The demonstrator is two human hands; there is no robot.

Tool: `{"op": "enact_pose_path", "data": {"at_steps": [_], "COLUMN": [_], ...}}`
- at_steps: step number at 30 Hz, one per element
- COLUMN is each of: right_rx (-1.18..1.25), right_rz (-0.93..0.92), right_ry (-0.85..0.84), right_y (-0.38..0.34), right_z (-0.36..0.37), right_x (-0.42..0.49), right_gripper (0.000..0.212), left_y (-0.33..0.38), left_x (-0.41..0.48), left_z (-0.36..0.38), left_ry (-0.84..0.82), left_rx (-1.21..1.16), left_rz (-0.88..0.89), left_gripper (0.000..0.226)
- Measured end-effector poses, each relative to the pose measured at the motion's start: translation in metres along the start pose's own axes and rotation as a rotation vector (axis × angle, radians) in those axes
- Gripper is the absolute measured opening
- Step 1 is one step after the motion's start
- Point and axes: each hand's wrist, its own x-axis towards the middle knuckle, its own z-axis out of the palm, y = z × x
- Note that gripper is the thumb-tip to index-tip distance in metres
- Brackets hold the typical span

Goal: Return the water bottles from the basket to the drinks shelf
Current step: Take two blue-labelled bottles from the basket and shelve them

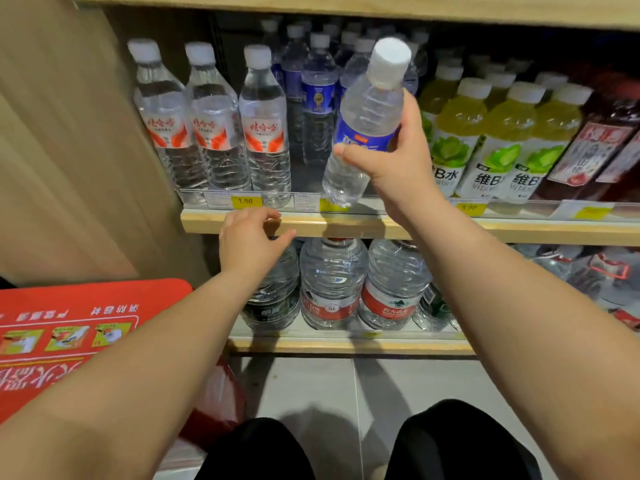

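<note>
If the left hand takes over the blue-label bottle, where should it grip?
Probably the clear lower body of the blue-label bottle, from the left: the right hand wraps the label band, the bottle tilts base-down toward the shelf, and the left hand sits low-left of it.

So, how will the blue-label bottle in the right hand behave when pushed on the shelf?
The blue-label bottle looks full, so probably heavy for its size. Its thin ribbed plastic likely gives a little under the right hand. Tall and narrow, it may tip if pushed high.
</note>
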Motion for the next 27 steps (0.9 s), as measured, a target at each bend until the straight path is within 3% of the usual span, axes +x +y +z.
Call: {"op": "enact_pose_path", "data": {"at_steps": [6,10,18,23,25,27], "right_rx": [-0.093,-0.118,-0.044,-0.033,-0.104,-0.308], "right_rz": [-0.031,0.125,0.319,0.342,0.307,0.229], "right_ry": [0.078,0.033,-0.082,-0.097,-0.116,-0.166], "right_y": [0.015,0.029,0.055,0.068,0.072,0.076], "right_z": [0.012,0.017,0.031,0.039,0.034,0.029], "right_x": [0.019,0.037,0.067,0.059,0.053,0.042], "right_gripper": [0.068,0.059,0.074,0.079,0.080,0.094], "left_y": [-0.002,-0.005,-0.006,-0.008,-0.009,-0.009], "left_x": [0.001,0.002,0.003,0.001,0.001,0.000], "left_z": [-0.001,0.002,0.008,0.011,0.011,0.011], "left_ry": [-0.018,-0.004,0.038,0.042,0.044,0.047], "left_rx": [-0.019,-0.017,-0.006,0.002,-0.013,-0.024], "left_rz": [0.007,0.004,-0.024,0.005,-0.004,-0.008], "left_gripper": [0.040,0.042,0.049,0.053,0.053,0.054]}}
